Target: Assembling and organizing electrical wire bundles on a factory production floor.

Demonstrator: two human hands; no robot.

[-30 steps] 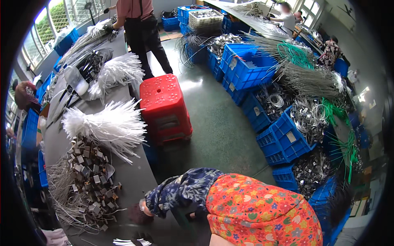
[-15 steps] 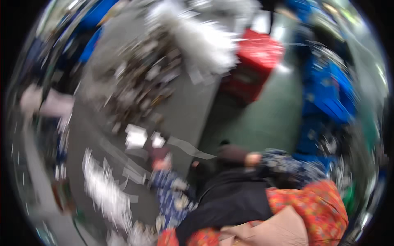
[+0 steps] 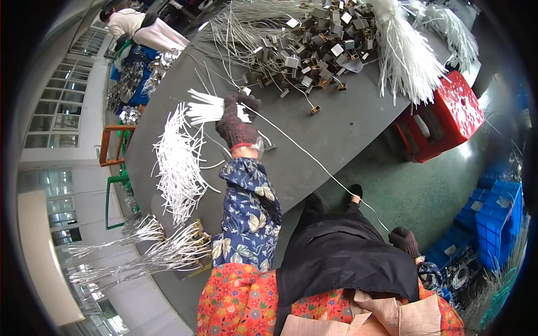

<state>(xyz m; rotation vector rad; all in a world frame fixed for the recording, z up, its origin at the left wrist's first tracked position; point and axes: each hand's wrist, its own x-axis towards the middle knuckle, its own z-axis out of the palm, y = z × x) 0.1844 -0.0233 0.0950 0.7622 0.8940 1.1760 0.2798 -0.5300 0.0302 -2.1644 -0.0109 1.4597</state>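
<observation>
My left hand point(image 3: 238, 120), in a dark knitted glove, is closed around a bunch of short white tubes point(image 3: 204, 106) above the grey table. From beside that hand a long thin white wire point(image 3: 314, 158) stretches across to my right hand point(image 3: 404, 241). The gloved right hand is closed at the wire's end, low at my right side. A small silvery block point(image 3: 246, 91) shows at the left fingertips; whether it is joined to the wire I cannot tell. A loose pile of white tubes point(image 3: 180, 162) lies just left of the left hand.
The grey table point(image 3: 330, 134) bears a heap of small metal-cased parts with wires point(image 3: 314, 47) and a thick white wire bundle point(image 3: 406, 56). Wired bundles point(image 3: 151, 255) lie at its near left. A red stool point(image 3: 443, 120), blue crates point(image 3: 493, 218) and another person point(image 3: 143, 28) surround it.
The view has swung and sharpened from a blur. My left hand now reaches over the table by the white tubes, and a wire runs taut-looking between both hands.
</observation>
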